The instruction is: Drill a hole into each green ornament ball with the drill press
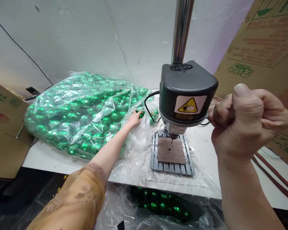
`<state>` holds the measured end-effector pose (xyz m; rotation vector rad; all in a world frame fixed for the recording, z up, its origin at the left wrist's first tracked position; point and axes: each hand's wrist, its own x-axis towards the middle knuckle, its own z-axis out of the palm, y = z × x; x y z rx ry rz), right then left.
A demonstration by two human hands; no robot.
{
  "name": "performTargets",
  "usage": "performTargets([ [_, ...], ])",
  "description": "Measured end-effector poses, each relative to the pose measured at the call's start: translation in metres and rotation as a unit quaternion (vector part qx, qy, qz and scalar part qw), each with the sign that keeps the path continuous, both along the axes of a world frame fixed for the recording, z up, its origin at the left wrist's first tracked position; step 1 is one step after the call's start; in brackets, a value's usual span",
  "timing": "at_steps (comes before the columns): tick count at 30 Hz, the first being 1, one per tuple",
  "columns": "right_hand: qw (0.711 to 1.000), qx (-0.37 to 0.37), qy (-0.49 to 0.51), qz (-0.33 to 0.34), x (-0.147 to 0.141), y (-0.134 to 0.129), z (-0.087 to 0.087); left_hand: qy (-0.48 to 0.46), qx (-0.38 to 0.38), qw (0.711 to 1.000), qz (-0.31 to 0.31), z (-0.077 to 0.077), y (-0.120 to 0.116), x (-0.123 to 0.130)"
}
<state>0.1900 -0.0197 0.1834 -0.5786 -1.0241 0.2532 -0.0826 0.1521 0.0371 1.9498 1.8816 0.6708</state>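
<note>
My left hand (134, 118) reaches into the mouth of a clear plastic bag (79, 118) full of shiny green faceted balls, its fingers curled against a green ball at the opening. Beside the black drill press head (188, 86), my right hand (247, 123) is raised and closed in a fist; what it grips, if anything, is hidden. A thin bit points down over a brown board (165, 158) with a small hole, which lies on the grooved grey metal base (190, 169). Dark shavings are scattered around the base.
Cardboard boxes stand at the left (7, 143) and right (264, 44). A chrome column (182, 32) rises behind the drill head. Below the white table's (199, 188) front edge, more green balls (160, 203) lie in clear plastic. A black cable loops left of the drill.
</note>
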Motion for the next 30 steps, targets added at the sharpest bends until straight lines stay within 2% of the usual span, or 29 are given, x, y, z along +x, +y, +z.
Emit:
performTargets([
  [2,1.0,0.003,0.004,0.0,0.0,0.001,0.0,-0.042,-0.007,0.999,-0.001,0.004,-0.013,-0.006],
  [4,1.0,0.003,0.01,-0.006,-0.001,0.001,-0.001,-0.162,-0.027,0.987,-0.004,0.009,-0.033,-0.01],
  [5,1.0,0.001,0.012,-0.008,-0.001,0.001,-0.001,-0.251,-0.045,0.967,-0.009,0.012,-0.045,-0.01],
  [6,1.0,-0.001,0.014,-0.01,-0.001,0.002,-0.001,-0.348,-0.067,0.935,-0.017,0.015,-0.058,-0.01],
  [8,1.0,-0.002,0.017,-0.011,-0.001,0.002,-0.002,-0.51,-0.114,0.852,-0.038,0.02,-0.085,-0.005],
  [10,1.0,0.001,0.019,-0.007,-0.001,0.002,-0.002,-0.586,-0.145,0.795,-0.056,0.023,-0.11,0.003],
  [12,1.0,0.006,0.025,0.0,-0.001,0.002,-0.002,-0.612,-0.162,0.771,-0.069,0.021,-0.131,0.013],
  [14,0.999,0.006,0.031,0.007,-0.001,0.002,-0.003,-0.594,-0.174,0.782,-0.077,0.016,-0.145,0.023],
  [18,0.999,0.009,0.032,0.017,-0.001,0.003,-0.003,-0.51,-0.141,0.844,-0.087,-0.005,-0.16,0.041],
  [23,0.999,0.011,0.04,0.024,0.0,0.004,-0.003,-0.482,-0.111,0.86,-0.127,-0.03,-0.163,0.058],
  [26,0.999,0.006,0.046,0.027,0.001,0.005,-0.003,-0.443,-0.098,0.881,-0.135,-0.037,-0.162,0.063],
  [30,1.0,-0.003,0.026,0.009,0.001,0.006,-0.005,-0.339,-0.078,0.923,-0.163,-0.037,-0.16,0.066],
])
